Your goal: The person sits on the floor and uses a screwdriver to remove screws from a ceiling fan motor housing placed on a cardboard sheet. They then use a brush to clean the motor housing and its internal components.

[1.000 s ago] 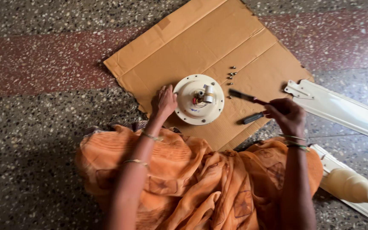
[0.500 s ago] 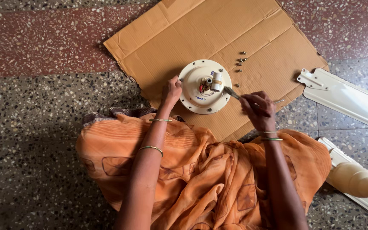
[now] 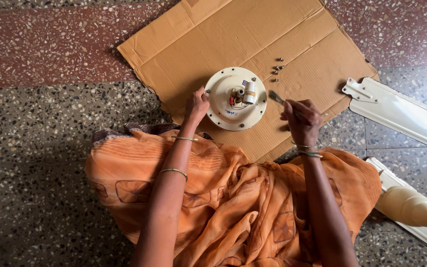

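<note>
Speckled stone floor (image 3: pixel 35 148) lies under us, with flattened cardboard (image 3: pixel 213 39) spread ahead of our orange-draped lap. On the cardboard sits a round cream fan motor (image 3: pixel 223 104), wires and a small cylinder at its hub. Our left hand (image 3: pixel 196 105) grips its left rim, fingers curled. Our right hand (image 3: pixel 302 118) is closed around a tool (image 3: pixel 276 96) whose tip points toward the motor, just beside it. Loose screws (image 3: pixel 277 69) lie near. Two fan blades (image 3: pixel 401 111) rest to our right.

Cream fan motor (image 3: pixel 236 99) on tan cardboard (image 3: pixel 213 39), orange patterned cloth (image 3: pixel 233 198), speckled grey-and-maroon floor (image 3: pixel 40 123).
</note>
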